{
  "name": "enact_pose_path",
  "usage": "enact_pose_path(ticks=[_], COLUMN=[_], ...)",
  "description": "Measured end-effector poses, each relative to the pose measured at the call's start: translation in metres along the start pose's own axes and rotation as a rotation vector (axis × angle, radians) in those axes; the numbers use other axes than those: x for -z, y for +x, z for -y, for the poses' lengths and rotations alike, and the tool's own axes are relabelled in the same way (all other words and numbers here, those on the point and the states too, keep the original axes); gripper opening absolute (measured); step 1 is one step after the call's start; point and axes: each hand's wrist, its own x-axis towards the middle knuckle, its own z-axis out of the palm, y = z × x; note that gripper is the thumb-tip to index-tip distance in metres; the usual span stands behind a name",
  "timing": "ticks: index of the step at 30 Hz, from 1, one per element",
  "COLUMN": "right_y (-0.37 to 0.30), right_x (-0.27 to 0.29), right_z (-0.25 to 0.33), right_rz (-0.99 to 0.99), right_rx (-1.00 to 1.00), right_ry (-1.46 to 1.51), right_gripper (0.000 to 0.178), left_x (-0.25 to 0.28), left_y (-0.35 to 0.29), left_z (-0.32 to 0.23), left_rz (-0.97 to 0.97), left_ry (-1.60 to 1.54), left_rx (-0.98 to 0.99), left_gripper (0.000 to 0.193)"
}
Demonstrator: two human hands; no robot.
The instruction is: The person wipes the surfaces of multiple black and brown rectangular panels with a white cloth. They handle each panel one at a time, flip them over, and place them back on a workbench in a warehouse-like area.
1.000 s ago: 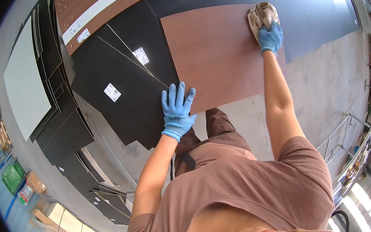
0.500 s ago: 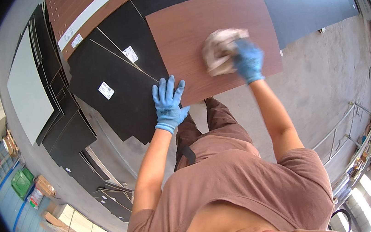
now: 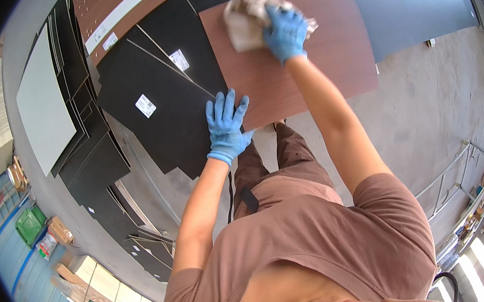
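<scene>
Cloth [image 3: 243,25], clutched in right hand [image 3: 286,32], eleven o'clock on brown panel [image 3: 333,55]; left hand [image 3: 226,127], spread at seven, apparently steadies it.

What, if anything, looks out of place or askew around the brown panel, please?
The black panels left of the brown panel look askew: they overlap unevenly, their edges slanting at different angles and their lower corners staggered, rather than squared into one stack. That may be harmless. I see no obvious spill or damage.

Wrinkled cloth rag [image 3: 245,27], smooth wood-look brown panel [image 3: 332,46], matt black boards [image 3: 175,120].
</scene>
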Motion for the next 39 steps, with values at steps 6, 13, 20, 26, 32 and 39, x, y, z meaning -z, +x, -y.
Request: enact_pose_path(ticks=[6, 13, 20, 26, 32, 39], right_y=[-0.039, -0.100, -0.164, -0.215, -0.192, -0.194], right_x=[-0.009, 0.058, 0.064, 0.089, 0.117, 0.116], right_z=[0.067, -0.109, -0.058, 0.049, -0.059, -0.096], right_rz=[0.041, 0.134, 0.248, 0.323, 0.449, 0.318], right_rx=[0.402, -0.010, -0.012, 0.313, 0.115, -0.115], right_ry=[-0.087, -0.130, -0.293, 0.298, 0.033, 0.123], right_gripper=[0.037, 0.047, 0.044, 0.051, 0.049, 0.044], left_x=[-0.004, -0.008, 0.002, 0.015, 0.003, 0.018], left_y=[0.000, -0.002, 0.000, 0.008, 0.011, 0.024], left_z=[0.001, 0.002, 0.000, 0.006, 0.003, -0.009], left_rz=[0.000, -0.030, 0.017, 0.118, 0.142, 0.037], left_ry=[-0.013, -0.039, -0.076, -0.119, 0.090, 0.059], left_rx=[0.005, 0.000, 0.044, 0.075, 0.005, 0.024], left_gripper=[0.099, 0.099, 0.115, 0.135, 0.124, 0.092])
